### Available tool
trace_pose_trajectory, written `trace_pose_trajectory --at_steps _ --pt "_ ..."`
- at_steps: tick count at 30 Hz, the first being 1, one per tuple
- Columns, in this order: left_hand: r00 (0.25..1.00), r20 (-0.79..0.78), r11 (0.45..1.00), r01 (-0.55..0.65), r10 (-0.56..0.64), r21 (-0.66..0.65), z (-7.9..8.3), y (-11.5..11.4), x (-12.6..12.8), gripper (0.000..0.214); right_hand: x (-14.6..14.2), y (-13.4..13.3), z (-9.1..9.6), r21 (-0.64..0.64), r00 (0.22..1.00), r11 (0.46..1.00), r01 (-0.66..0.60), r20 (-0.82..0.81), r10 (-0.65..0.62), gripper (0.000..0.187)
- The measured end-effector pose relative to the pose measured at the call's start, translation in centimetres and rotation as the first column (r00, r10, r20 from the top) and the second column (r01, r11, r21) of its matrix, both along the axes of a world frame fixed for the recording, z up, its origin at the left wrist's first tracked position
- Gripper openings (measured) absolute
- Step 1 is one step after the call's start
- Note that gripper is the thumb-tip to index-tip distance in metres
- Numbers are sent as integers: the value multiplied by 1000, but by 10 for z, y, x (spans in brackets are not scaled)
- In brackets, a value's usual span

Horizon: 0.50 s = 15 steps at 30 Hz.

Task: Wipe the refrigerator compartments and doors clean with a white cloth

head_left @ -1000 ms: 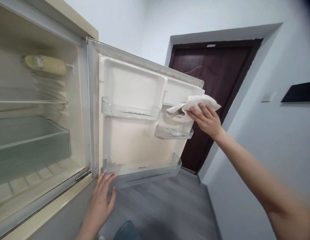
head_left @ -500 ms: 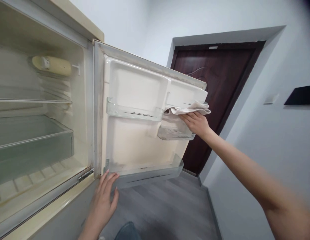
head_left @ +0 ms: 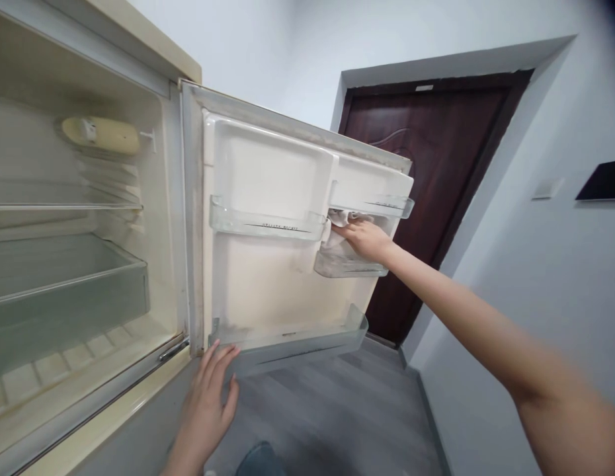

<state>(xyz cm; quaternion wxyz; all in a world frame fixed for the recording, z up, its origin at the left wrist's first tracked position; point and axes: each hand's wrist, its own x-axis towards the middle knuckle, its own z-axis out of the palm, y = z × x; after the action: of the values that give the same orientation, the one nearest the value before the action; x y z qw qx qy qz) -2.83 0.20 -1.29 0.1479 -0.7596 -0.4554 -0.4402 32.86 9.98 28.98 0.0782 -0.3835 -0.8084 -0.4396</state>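
Our right hand (head_left: 364, 239) presses a white cloth (head_left: 337, 241) against the fridge door (head_left: 193, 198) just above the small bin (head_left: 350, 266), fingers together on it; our left hand (head_left: 205, 413), fingers apart, touches the bottom door bin (head_left: 287, 347).

Your one camera is mounted on your head, facing forward and down, and sits near the open fridge door (head_left: 272, 291). Framing noted: left of that door, the fridge cabinet (head_left: 20, 139); right of it, farther off, a brown door (head_left: 426, 165); below it, the floor (head_left: 327, 410), your left hand (head_left: 205, 413); before it, your right hand (head_left: 364, 239).
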Motion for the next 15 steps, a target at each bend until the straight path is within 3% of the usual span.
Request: trace_pose_trajectory --at_steps 5,9,12,15 --pt "1000 4 1000 6 -6 -2 1 1 1 44 33 -16 4 65 993 991 113 -26 -111 51" --pt "1000 26 1000 9 -9 -3 1 2 2 43 33 -27 1 60 964 973 225 -160 -213 41" --pt "1000 23 1000 9 -9 -6 2 2 3 43 14 -29 0 -57 896 957 285 -338 -287 43" --pt "1000 13 1000 2 -2 -4 2 1 3 45 -10 -29 0 -269 837 948 169 -470 -282 46"
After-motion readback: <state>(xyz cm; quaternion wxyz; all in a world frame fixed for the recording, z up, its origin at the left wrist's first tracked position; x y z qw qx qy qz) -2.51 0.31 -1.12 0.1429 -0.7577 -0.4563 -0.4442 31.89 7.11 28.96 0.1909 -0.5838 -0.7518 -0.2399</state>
